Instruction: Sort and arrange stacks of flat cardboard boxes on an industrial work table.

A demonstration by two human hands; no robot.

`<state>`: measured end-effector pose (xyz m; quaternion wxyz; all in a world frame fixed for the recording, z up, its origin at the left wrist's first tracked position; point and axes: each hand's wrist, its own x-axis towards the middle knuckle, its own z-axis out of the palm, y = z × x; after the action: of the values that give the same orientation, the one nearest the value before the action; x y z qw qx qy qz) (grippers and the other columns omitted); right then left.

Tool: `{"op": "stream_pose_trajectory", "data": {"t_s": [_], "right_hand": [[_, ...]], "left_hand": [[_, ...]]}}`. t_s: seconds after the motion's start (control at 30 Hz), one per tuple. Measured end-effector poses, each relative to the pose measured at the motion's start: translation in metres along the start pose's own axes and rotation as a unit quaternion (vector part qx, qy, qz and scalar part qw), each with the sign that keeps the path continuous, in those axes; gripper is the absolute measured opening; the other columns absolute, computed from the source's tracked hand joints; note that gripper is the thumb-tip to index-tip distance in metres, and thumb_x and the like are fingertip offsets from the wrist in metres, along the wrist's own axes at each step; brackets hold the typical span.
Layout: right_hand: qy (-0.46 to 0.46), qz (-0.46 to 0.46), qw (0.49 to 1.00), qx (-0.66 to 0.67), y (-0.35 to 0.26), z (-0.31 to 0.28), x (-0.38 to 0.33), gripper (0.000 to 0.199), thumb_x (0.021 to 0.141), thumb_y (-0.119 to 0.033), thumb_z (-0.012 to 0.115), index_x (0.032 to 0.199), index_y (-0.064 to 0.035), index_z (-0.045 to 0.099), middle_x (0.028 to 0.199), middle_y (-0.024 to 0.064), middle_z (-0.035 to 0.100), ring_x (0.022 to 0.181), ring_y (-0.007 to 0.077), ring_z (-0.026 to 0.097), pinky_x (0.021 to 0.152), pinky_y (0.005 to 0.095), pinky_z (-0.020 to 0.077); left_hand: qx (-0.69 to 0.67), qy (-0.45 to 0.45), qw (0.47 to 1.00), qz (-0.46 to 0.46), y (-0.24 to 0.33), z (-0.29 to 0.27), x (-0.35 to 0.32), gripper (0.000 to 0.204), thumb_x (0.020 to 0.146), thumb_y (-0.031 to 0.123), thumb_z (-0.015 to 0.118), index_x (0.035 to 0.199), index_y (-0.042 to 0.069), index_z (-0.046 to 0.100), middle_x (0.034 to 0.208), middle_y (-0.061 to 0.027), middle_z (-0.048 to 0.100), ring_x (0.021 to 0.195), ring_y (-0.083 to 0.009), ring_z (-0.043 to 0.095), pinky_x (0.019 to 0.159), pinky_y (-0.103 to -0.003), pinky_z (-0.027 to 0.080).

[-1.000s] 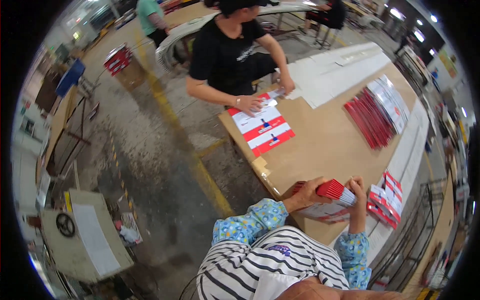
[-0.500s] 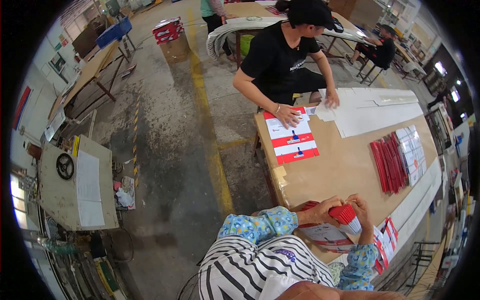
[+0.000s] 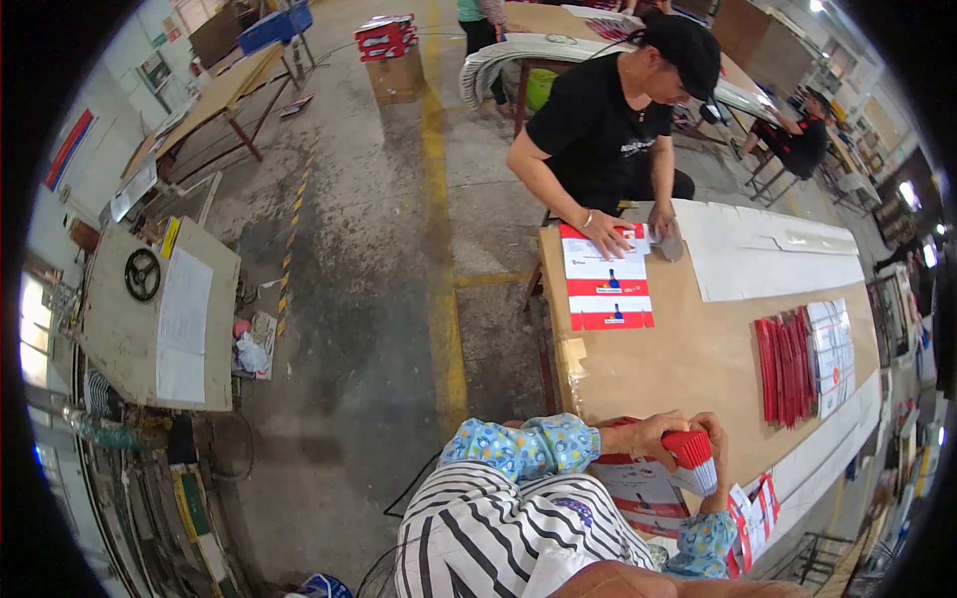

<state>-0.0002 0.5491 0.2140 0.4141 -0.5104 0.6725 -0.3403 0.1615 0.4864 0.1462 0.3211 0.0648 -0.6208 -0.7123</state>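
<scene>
Close to my body at the table's near edge, both my hands grip a bundle of folded red-and-white printed cardboard (image 3: 693, 456). My left hand (image 3: 646, 437) wraps its left side, fingers curled. On the far side, my right hand (image 3: 714, 439) has its fingers bent over the top edge, the palm against the bundle. Beneath lie more printed cardboard sheets (image 3: 638, 490), partly covered by my hands and sleeve. Other red-and-white pieces (image 3: 755, 520) lie beside my right forearm.
Across the brown-topped table (image 3: 688, 364), a co-worker in black (image 3: 608, 130) handles a flat red-and-white sheet (image 3: 608, 284). White cardboard sheets (image 3: 758, 254) lie at the far right. Red folded pieces (image 3: 785, 369) are stacked at the right. A machine with a handwheel (image 3: 142, 274) stands left.
The whole view has shifted, so the table sits further right and lower. My hands still grip the bundle, the right one now closer over its top. The co-worker's hand has moved nearer the printed sheet.
</scene>
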Motion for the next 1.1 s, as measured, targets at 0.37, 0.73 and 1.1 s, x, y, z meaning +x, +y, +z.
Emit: {"op": "stream_pose_trajectory", "data": {"t_s": [0.37,0.73,1.1], "right_hand": [[0.097,0.11,0.938,0.315,-0.008,-0.042,-0.042,0.009,0.083,-0.009,0.058,0.076,-0.0035,0.059,0.074,0.0034,0.058,0.069,0.013,0.056,0.064,0.0273,0.0461],[-0.047,-0.26,0.942,-0.207,-0.124,0.003,0.014,0.01,0.075,-0.01,0.063,0.073,-0.0024,0.058,0.067,0.0078,0.053,0.061,0.0195,0.054,0.052,0.0313,0.0411],[0.154,-0.335,0.788,-0.493,-0.06,-0.031,-0.085,0.022,0.061,-0.016,0.067,0.08,-0.0075,0.059,0.073,0.0034,0.049,0.075,0.019,0.055,0.079,0.0371,0.0481]], "left_hand": [[-0.015,-0.122,0.992,-0.02,-0.009,0.038,0.005,0.058,0.056,0.019,0.087,0.107,0.006,0.061,0.095,-0.0082,0.053,0.094,-0.0227,0.052,0.083,-0.034,0.042],[-0.037,-0.074,0.995,-0.053,0.008,-0.037,0.037,0.05,0.057,0.013,0.087,0.101,0.008,0.063,0.094,-0.0045,0.05,0.091,-0.018,0.051,0.081,-0.03,0.043],[-0.166,-0.106,0.969,-0.148,-0.013,-0.03,0.073,0.051,0.062,0.005,0.082,0.108,0.003,0.06,0.105,-0.0056,0.06,0.097,-0.0185,0.058,0.085,-0.032,0.048]]}}
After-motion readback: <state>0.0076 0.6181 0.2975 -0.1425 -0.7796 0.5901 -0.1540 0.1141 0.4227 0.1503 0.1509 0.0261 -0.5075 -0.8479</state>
